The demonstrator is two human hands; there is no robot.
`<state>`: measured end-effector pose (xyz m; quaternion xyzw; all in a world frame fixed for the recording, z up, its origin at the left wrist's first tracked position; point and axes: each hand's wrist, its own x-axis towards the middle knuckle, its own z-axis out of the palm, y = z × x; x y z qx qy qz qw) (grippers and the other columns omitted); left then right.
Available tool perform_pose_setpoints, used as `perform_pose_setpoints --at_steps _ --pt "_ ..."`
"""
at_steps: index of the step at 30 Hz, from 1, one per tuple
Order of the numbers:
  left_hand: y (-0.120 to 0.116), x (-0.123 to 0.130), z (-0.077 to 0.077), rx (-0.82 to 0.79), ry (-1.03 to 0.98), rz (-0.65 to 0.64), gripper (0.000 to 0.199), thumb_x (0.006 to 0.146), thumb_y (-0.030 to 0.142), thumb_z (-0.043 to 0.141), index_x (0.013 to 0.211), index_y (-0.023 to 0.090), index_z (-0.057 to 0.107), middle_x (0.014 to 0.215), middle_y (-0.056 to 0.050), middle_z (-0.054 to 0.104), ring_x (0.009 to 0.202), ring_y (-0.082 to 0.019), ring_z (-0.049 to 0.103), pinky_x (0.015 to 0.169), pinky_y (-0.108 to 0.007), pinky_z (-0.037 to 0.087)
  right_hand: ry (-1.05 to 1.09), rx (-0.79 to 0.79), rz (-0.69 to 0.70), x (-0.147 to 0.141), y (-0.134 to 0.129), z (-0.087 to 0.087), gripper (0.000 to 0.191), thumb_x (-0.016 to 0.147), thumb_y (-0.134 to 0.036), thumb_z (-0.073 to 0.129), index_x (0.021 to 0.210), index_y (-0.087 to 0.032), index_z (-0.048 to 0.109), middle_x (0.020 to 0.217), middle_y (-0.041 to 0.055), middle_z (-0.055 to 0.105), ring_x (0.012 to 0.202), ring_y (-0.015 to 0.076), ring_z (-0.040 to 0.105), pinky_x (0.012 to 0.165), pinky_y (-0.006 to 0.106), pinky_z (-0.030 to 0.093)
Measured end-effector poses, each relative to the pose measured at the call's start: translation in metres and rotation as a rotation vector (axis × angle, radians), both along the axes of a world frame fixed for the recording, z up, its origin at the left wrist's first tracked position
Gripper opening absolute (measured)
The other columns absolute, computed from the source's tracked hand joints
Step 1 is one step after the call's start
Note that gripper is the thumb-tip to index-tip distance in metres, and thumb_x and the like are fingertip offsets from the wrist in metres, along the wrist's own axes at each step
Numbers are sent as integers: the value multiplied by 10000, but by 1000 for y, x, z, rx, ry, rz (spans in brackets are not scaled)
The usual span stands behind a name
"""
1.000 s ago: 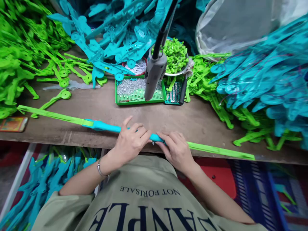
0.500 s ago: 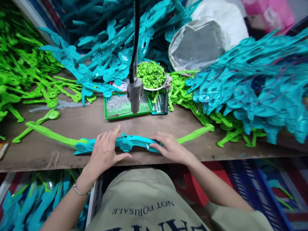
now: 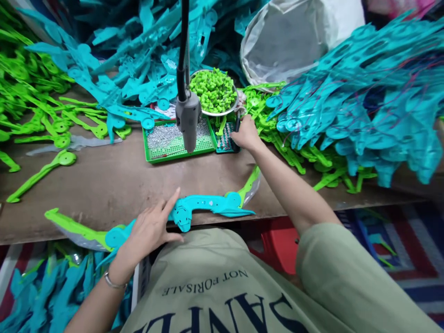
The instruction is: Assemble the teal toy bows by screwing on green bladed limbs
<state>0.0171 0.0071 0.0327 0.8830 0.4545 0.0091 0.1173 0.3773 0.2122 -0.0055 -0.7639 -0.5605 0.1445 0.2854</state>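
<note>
A blue toy bow (image 3: 211, 203) with green limbs lies along the front edge of the table. My left hand (image 3: 151, 224) holds it left of its middle, palm over the blue body, thumb and forefinger apart. Farther back, my right hand (image 3: 248, 134) is closed around the black handle of a tool (image 3: 237, 123). This tool has a pale, wrapped-looking head and stands beside the bowl of green pieces (image 3: 213, 91); my fingers hide part of the handle. Left of that hand are a small dark tray of metal pieces (image 3: 225, 141) and a green tray of small silvery parts (image 3: 149, 156).
A grey electric screwdriver (image 3: 189, 122) hangs over the green tray. Blue bow bodies (image 3: 347, 101) are heaped at right, green limbs (image 3: 34, 101) at left. A white sack (image 3: 333, 37) stands behind. One loose green limb (image 3: 41, 178) lies at left.
My right hand has let go of the bow and reached forward to the black-handled tool. The bow has turned over somewhat and come nearer the table edge under my left hand.
</note>
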Motion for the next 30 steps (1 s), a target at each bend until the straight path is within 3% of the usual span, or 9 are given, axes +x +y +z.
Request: perform_pose_setpoints --at_steps 5,9,12,15,19,21,23,27,30 --pt "-26 0 -3 -2 40 -9 1010 870 294 762 1663 335 138 1058 -68 664 847 -268 713 666 -311 526 -4 -34 -84 16 16 -14 436 843 -144 592 1254 -73 467 1222 259 563 1214 396 594 1037 631 463" --pt "-44 3 -6 66 86 6 868 931 159 604 1657 359 171 923 -21 586 720 -210 635 600 -287 470 130 54 4 46 25 -12 307 993 -261 458 1277 -147 473 1038 144 637 1015 319 691 830 567 574" --pt "-55 7 -3 168 91 11 815 957 120 508 1663 341 165 835 -11 522 675 -209 579 578 -300 436 296 114 40 62 20 0 333 1022 -390 480 1281 -182 484 923 74 641 811 252 711 653 455 586" --pt "-64 12 2 272 86 23 782 977 94 429 1669 330 150 753 -1 456 635 -222 522 560 -325 407 339 144 -22 62 -2 25 374 1000 -391 553 1267 -139 487 867 33 629 695 169 685 611 344 543" --pt "-71 14 4 280 85 50 802 969 42 380 1670 343 134 757 -7 466 641 -217 513 567 -331 395 337 227 -11 53 -61 64 261 997 -282 543 1201 -131 484 853 -10 587 563 38 576 573 229 471" --pt "-74 14 1 239 94 52 804 969 41 379 1669 352 134 773 -9 472 653 -208 519 571 -322 399 339 318 23 50 -100 78 249 980 -271 585 1179 -198 454 934 1 601 544 20 542 531 206 456" --pt "-78 12 -4 201 130 40 808 962 39 383 1666 356 145 784 -8 472 649 -199 517 564 -312 402 408 327 69 50 -144 86 290 939 -262 649 1116 -250 419 891 -27 600 500 37 540 467 205 432" --pt "-89 10 -11 138 247 -6 846 932 4 367 1665 359 140 807 -2 462 631 -179 506 526 -281 391 554 53 135 51 -234 82 256 942 -347 656 1105 -251 484 656 -93 558 390 68 456 365 202 362" --pt "-99 10 -14 87 285 -25 895 922 -7 387 1667 370 65 848 -1 459 641 -162 513 525 -255 382 363 -45 147 55 -294 68 244 989 -383 600 1174 -223 604 650 -63 603 433 89 507 415 213 410"
